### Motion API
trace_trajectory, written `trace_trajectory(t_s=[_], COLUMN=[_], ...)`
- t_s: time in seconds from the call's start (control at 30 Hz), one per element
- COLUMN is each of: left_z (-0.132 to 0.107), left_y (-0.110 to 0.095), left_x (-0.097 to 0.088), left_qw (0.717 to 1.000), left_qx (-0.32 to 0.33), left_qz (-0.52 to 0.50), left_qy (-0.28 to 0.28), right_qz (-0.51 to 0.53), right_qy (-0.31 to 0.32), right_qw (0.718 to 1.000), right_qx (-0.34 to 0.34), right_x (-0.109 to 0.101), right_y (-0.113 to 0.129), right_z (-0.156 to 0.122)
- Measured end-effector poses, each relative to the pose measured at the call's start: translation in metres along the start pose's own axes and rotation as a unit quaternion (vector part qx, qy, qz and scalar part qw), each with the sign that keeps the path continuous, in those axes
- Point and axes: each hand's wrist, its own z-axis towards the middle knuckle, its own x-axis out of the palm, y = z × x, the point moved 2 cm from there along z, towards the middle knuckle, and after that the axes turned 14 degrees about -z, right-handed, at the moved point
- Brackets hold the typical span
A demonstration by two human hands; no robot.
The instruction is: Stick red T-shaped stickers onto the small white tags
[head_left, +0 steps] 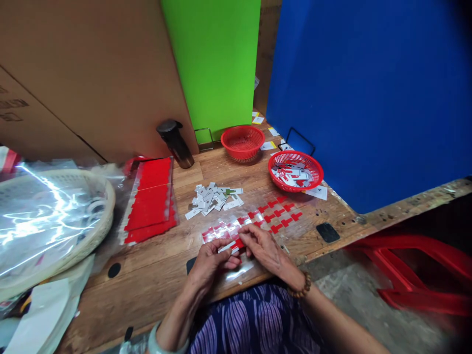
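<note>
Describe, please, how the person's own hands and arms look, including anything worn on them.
The left hand and the right hand are both ungloved, and no sleeves show. A pale, smooth bangle circles the left wrist; a brown bracelet of round beads circles the right.

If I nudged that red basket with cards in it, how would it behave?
The red basket is probably light for its size, since its walls are openwork plastic. Being wide and low, it would likely slide rather than tip. The loose cards inside might shift, as they lie jumbled.
</note>
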Motion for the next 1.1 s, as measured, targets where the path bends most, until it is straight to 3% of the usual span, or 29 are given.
trace_trajectory(t_s=[0.2,0.33,0.43,0.5,0.57,0.63,0.73,0.8,0.83,0.87,0.97,1.1], left_z=[-0.004,-0.004,-0.001,0.002,0.007,0.012,0.021,0.026,0.027,0.029,0.03,0.03], left_y=[0.0,0.001,0.005,0.009,0.011,0.014,0.019,0.022,0.023,0.024,0.027,0.027], left_x=[0.003,0.003,0.003,0.002,-0.001,-0.006,-0.013,-0.017,-0.018,-0.019,-0.019,-0.02], left_qw=[0.999,0.998,0.997,0.997,0.998,0.998,0.998,0.997,0.997,0.997,0.997,0.997], left_qx=[0.008,0.025,0.021,0.028,0.046,0.059,0.058,0.06,0.063,0.067,0.069,0.067], left_qz=[0.026,0.053,0.059,0.049,0.023,-0.006,-0.029,-0.034,-0.036,-0.038,-0.041,-0.034], left_qy=[0.039,0.037,0.045,0.045,0.031,0.009,-0.017,-0.021,-0.019,-0.018,-0.02,-0.02], right_qz=[0.064,0.134,0.149,0.135,0.144,0.204,0.354,0.404,0.394,0.347,0.078,-0.1], right_qy=[0.043,0.117,0.151,0.141,0.087,-0.025,-0.217,-0.272,-0.275,-0.263,-0.181,-0.133], right_qw=[0.996,0.982,0.973,0.976,0.981,0.975,0.908,0.873,0.876,0.9,0.98,0.984], right_qx=[0.035,0.069,0.091,0.096,0.096,0.089,0.056,0.038,0.03,0.018,-0.029,-0.069], right_x=[0.007,0.007,0.003,-0.007,-0.026,-0.051,-0.085,-0.093,-0.092,-0.089,-0.069,-0.047], right_y=[0.003,-0.004,-0.009,-0.013,-0.017,-0.019,-0.021,-0.021,-0.021,-0.02,-0.014,-0.007], right_z=[0.001,0.004,0.004,0.006,0.011,0.02,0.035,0.046,0.052,0.058,0.08,0.112])
